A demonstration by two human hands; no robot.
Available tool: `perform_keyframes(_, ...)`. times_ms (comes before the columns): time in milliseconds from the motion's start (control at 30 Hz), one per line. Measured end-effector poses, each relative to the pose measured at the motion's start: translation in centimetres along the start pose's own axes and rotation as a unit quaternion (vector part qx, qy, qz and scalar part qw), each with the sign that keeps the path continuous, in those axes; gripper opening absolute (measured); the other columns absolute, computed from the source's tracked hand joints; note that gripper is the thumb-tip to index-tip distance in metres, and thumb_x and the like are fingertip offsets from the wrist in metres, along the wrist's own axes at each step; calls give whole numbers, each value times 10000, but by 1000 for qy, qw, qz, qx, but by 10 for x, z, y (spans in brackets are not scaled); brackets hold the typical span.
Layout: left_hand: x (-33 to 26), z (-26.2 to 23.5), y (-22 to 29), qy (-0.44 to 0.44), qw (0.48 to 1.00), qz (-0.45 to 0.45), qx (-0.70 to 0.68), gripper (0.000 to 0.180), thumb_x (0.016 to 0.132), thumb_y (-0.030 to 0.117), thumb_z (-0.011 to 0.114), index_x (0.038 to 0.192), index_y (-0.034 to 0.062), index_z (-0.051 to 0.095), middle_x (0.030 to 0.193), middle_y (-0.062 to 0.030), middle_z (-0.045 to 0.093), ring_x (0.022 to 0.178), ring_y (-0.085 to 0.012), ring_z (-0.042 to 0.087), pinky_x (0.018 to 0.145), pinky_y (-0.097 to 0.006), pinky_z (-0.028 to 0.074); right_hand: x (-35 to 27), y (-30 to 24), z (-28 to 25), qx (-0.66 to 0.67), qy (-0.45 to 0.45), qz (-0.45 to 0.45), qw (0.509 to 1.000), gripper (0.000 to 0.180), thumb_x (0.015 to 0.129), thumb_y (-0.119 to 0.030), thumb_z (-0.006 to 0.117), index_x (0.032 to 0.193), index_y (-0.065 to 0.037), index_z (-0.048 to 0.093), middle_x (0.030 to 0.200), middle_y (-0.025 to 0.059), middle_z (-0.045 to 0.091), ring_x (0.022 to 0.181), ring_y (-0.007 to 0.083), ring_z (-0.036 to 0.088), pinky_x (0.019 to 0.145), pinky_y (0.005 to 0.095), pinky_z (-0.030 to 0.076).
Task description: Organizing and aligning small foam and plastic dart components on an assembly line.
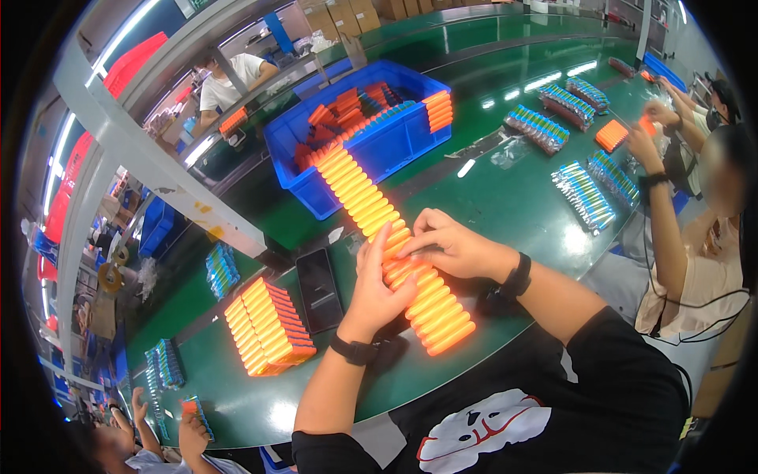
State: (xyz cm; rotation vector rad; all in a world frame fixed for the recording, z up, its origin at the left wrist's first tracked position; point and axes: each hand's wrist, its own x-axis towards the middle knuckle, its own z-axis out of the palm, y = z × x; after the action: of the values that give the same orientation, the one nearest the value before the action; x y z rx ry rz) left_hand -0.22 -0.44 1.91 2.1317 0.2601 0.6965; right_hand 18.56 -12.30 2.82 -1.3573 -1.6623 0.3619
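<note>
A long strip of orange foam darts, laid side by side, runs from the rim of a blue bin down toward me. My left hand is closed on the strip's left edge near its middle, the thumb lying across it. From the right, my right hand pinches at the same spot, its fingertips bent onto the darts. What lies right under those fingertips is hidden. Left of my left hand are a black phone lying flat and a block of stacked orange darts.
More orange strips fill the bin, one hanging over its right side. Blue-and-orange dart bundles sit on the green table at right, others at left. A grey metal post rises on the left. Co-workers' hands work at right.
</note>
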Motion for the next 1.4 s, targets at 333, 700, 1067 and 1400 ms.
perform_keyframes(333,0,2,-4,-9,1000,-3,-13,855,817,44,673,1580,32,288,1465,-155,456,1377,-258,437,1151,-385,348,-2,-1,-10,-37,30,-36,998,194,893,-117,722,1079,-168,746,993,87,542,1008,279,524,900,388,447)
perform_keyframes(700,5,-7,10,-16,988,-11,-155,858,845,60,684,1588,16,256,1539,-153,406,1408,-251,409,1183,-390,295,-9,2,-28,321,67,92,940,159,995,-113,616,1050,-28,739,1159,86,597,1088,200,576,943,344,476)
perform_keyframes(1067,-8,-8,44,-65,994,64,57,957,798,423,752,1555,12,333,1450,-194,494,1416,-341,346,1213,-500,105,-17,-31,-50,428,-149,121,883,189,1007,-126,618,966,26,723,1007,103,726,904,164,675,821,307,534)
perform_keyframes(1400,-1,-2,-3,17,994,-65,-84,819,845,158,770,1537,6,361,1430,-177,496,1350,-259,453,1147,-387,339,-19,-24,-45,428,-381,140,807,167,969,-107,656,991,34,743,905,80,751,600,89,561,587,245,460)
